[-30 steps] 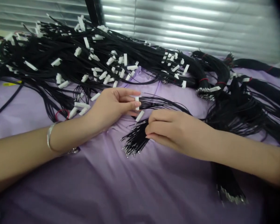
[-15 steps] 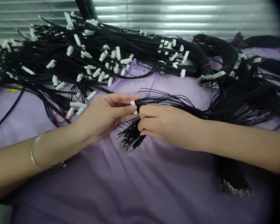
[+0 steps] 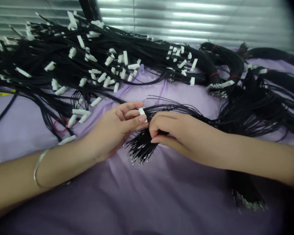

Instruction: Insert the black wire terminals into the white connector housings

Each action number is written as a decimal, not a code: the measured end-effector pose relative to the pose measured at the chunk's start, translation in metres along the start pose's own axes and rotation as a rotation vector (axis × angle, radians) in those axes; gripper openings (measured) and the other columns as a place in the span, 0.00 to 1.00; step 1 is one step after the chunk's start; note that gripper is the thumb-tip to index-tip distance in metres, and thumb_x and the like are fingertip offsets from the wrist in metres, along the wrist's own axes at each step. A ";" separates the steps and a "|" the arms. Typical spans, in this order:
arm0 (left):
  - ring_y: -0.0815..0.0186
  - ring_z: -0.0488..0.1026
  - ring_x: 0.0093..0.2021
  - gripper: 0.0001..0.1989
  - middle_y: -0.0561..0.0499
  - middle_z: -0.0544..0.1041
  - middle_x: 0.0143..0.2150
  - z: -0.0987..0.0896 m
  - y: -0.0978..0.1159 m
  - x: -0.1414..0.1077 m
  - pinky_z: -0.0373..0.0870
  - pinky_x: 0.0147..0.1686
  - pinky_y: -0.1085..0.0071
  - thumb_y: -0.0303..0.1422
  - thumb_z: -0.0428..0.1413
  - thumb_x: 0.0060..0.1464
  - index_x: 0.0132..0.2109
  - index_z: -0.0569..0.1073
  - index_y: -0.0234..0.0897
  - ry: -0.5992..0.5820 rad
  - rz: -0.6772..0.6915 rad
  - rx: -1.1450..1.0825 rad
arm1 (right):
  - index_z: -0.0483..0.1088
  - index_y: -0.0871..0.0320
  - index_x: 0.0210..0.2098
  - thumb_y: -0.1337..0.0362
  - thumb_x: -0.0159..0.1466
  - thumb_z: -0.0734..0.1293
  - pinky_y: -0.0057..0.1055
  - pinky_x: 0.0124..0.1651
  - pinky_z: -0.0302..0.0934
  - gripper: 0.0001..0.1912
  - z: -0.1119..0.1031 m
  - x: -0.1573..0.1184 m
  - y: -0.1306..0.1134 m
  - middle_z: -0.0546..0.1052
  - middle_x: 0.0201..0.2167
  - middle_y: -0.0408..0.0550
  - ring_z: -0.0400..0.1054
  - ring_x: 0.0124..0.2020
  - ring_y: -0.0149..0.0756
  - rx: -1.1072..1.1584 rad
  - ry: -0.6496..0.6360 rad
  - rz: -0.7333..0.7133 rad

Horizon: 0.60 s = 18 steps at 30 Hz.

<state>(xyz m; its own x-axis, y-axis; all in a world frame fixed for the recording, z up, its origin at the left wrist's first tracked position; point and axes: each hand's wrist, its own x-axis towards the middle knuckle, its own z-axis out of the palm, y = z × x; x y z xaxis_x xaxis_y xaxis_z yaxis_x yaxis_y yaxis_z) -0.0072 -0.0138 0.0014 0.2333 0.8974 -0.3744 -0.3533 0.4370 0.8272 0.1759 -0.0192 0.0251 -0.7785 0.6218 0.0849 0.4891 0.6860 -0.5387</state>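
Note:
My left hand (image 3: 112,129) pinches a small white plastic connector (image 3: 142,112) between thumb and fingers, at the ends of several thin black wires. My right hand (image 3: 177,135) is shut on a bundle of black wires (image 3: 181,112) close to the left hand. Their bright crimped tips (image 3: 139,151) fan out below my right fingers. The bundle's far end runs off to the right into a tangled mass of black wire (image 3: 250,119). A silver bangle (image 3: 38,168) circles my left wrist.
A large heap of black wires with white connectors (image 3: 88,55) lies behind my hands on purple cloth (image 3: 161,202). Banded wire hanks (image 3: 225,63) lie at the right, with a red rubber band (image 3: 60,125) at the left. Metal blinds (image 3: 186,19) stand behind.
My hands have drawn closer together around the wires, and the left hand has turned slightly. The view has tilted a little, shifting the heap in the picture.

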 end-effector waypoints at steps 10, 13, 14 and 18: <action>0.68 0.76 0.33 0.09 0.49 0.78 0.31 -0.003 -0.002 0.003 0.74 0.40 0.71 0.16 0.60 0.46 0.35 0.77 0.30 -0.135 0.006 -0.168 | 0.69 0.58 0.36 0.71 0.63 0.63 0.24 0.43 0.61 0.04 -0.004 -0.003 -0.011 0.70 0.41 0.46 0.65 0.40 0.26 0.088 0.180 -0.019; 0.70 0.76 0.32 0.07 0.50 0.78 0.30 -0.004 -0.003 0.002 0.73 0.41 0.72 0.17 0.61 0.46 0.34 0.78 0.30 -0.138 0.025 -0.149 | 0.67 0.58 0.34 0.70 0.64 0.61 0.22 0.35 0.60 0.04 -0.010 -0.004 -0.018 0.71 0.32 0.42 0.63 0.31 0.25 0.065 0.162 0.039; 0.70 0.76 0.32 0.07 0.50 0.78 0.30 -0.004 -0.003 0.002 0.73 0.41 0.72 0.18 0.61 0.47 0.34 0.78 0.30 -0.141 0.017 -0.141 | 0.67 0.58 0.33 0.69 0.64 0.60 0.22 0.31 0.58 0.05 -0.013 -0.005 -0.020 0.70 0.27 0.40 0.61 0.28 0.24 0.056 0.161 0.074; 0.70 0.76 0.31 0.08 0.50 0.78 0.29 -0.005 -0.001 0.002 0.74 0.40 0.71 0.17 0.61 0.46 0.35 0.78 0.28 -0.174 -0.054 -0.173 | 0.65 0.58 0.26 0.68 0.61 0.63 0.22 0.22 0.52 0.07 -0.018 -0.005 -0.019 0.65 0.20 0.38 0.56 0.21 0.24 0.076 0.196 0.248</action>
<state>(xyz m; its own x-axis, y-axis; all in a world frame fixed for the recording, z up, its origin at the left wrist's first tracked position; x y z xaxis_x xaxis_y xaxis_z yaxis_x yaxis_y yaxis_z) -0.0108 -0.0123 -0.0025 0.4034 0.8551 -0.3258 -0.4826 0.5013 0.7182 0.1772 -0.0289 0.0498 -0.5452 0.8324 0.0997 0.6176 0.4792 -0.6237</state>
